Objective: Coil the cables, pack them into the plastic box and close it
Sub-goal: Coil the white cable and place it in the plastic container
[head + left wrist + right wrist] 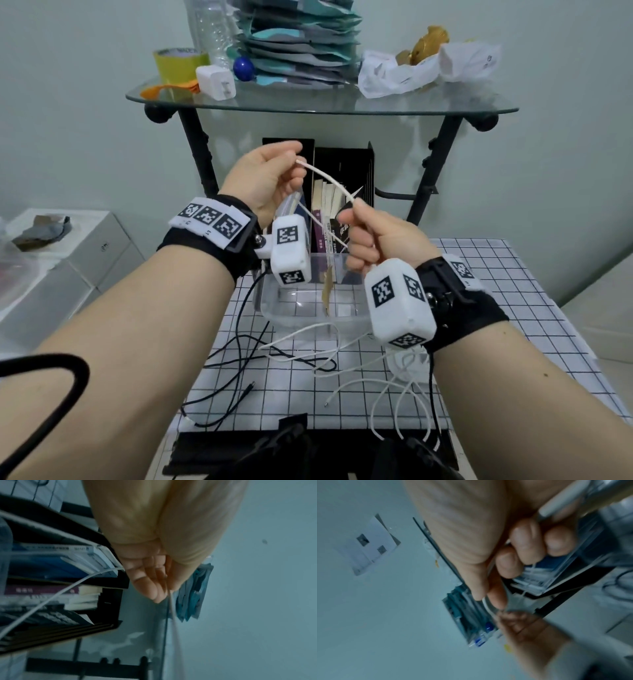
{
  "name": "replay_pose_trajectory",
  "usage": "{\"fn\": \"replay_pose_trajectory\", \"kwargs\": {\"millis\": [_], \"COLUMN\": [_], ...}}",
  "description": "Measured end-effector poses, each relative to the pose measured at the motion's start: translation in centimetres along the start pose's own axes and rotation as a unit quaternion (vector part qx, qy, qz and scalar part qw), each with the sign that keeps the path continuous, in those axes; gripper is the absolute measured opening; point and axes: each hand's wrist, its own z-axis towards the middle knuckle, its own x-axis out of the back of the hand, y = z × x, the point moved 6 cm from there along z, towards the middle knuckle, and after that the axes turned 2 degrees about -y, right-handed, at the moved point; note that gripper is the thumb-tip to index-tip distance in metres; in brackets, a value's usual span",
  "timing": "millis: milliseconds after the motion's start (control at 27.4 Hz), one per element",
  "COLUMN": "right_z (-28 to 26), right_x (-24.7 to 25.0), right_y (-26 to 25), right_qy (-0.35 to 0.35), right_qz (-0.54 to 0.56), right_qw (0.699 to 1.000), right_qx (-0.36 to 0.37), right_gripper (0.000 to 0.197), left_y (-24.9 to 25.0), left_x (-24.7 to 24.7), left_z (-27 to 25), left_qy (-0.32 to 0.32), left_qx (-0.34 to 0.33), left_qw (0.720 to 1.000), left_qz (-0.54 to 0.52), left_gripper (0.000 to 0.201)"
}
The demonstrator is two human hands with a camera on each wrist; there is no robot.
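A white cable (329,178) arcs between my two raised hands above the clear plastic box (298,308). My left hand (274,178) pinches one end of it up high, with a second strand running down under the palm. My right hand (370,233) pinches the cable lower right, fingers curled round it. In the left wrist view the curled left hand (154,577) holds the white cable (51,599). In the right wrist view the right hand (496,588) nips the white cable (485,604). The rest of the white cable and a black cable (239,363) lie tangled on the checked tablecloth (496,342).
A black file holder with books (342,205) stands behind the box. A glass shelf (308,102) above carries tape, a white charger (216,82), a blue ball, stacked packets and crumpled paper. White boxes (68,257) stand to the left.
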Motion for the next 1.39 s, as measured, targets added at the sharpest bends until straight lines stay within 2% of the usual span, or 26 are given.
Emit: {"fn": "replay_pose_trajectory", "kwargs": {"millis": [146,255,365,474,511,620,693,876,1058,1131,1241,1387], "right_z": [-0.9,-1.9,-3.0,-3.5,-3.5,-3.0,-2.4,-1.3,-0.4,0.0,0.3,0.3], "right_x": [-1.4,-2.0,-1.7,-0.6,-0.2,0.6,1.0,1.4,2.5,3.2,3.8,3.3], "right_y": [-4.0,-7.4,-10.2,-12.0,-12.1,-11.3,-10.0,-7.5,-5.6,-4.9,-3.9,-2.4], "right_qy": [-0.068,-0.097,-0.09,-0.043,-0.027,0.013,0.033,0.058,0.086,0.092,0.093,0.06], "right_qz": [0.079,0.127,0.161,0.188,0.188,0.153,0.12,0.015,-0.073,-0.13,-0.237,-0.297], "right_qw": [0.991,0.977,0.963,0.952,0.95,0.95,0.955,0.969,0.977,0.975,0.959,0.952], "right_qx": [0.086,0.139,0.198,0.239,0.248,0.272,0.27,0.239,0.179,0.157,0.124,0.053], "right_gripper": [0.031,0.027,0.024,0.026,0.024,0.022,0.023,0.026,0.027,0.029,0.031,0.026], "left_y": [-1.9,-3.5,-4.5,-5.9,-6.5,-8.0,-8.2,-7.2,-5.6,-5.2,-4.2,-3.2], "left_x": [-1.1,-1.6,-2.0,-2.5,-2.6,-3.2,-3.8,-5.5,-6.1,-6.1,-6.3,-6.2], "left_z": [-1.0,-1.6,-2.4,-3.7,-4.0,-4.6,-4.9,-5.9,-6.3,-6.3,-6.1,-5.3], "left_qy": [-0.086,-0.134,-0.17,-0.222,-0.234,-0.266,-0.277,-0.32,-0.314,-0.313,-0.298,-0.247], "left_qx": [0.025,0.029,0.04,0.07,0.078,0.118,0.13,0.091,0.076,0.069,0.043,-0.014], "left_qw": [0.984,0.936,0.888,0.858,0.857,0.889,0.898,0.871,0.874,0.87,0.881,0.903], "left_qz": [0.156,0.325,0.425,0.458,0.452,0.352,0.317,0.361,0.363,0.374,0.366,0.351], "left_gripper": [0.013,0.005,0.016,0.016,0.016,0.017,0.018,0.02,0.015,0.019,0.019,0.013]}}
